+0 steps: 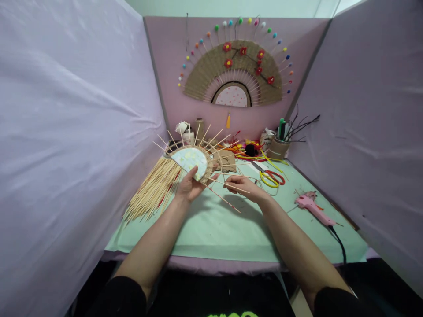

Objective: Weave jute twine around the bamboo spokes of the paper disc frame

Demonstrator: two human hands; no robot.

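A half-round fan frame (190, 159) is held up above the table in my left hand (190, 187), thumb on its pale patterned face and fingers behind. Thin wooden sticks (226, 182) fan outward from its curved edge, and rows of brown twine (209, 165) are woven between them along the rim. To the right of the frame, my right hand (243, 187) is closed, fingertips pinched on what looks like a strand of the twine, mostly hidden by the fingers. The lowest stick, marked with red, points down toward the right.
A pile of thin sticks (153, 189) lies at the left. Scissors (269, 176) with red and yellow handles and a pink glue gun (315, 210) lie at the right. Behind are a twig-filled holder (278, 149) and colourful craft bits. A finished fan (201, 81) hangs on the back panel.
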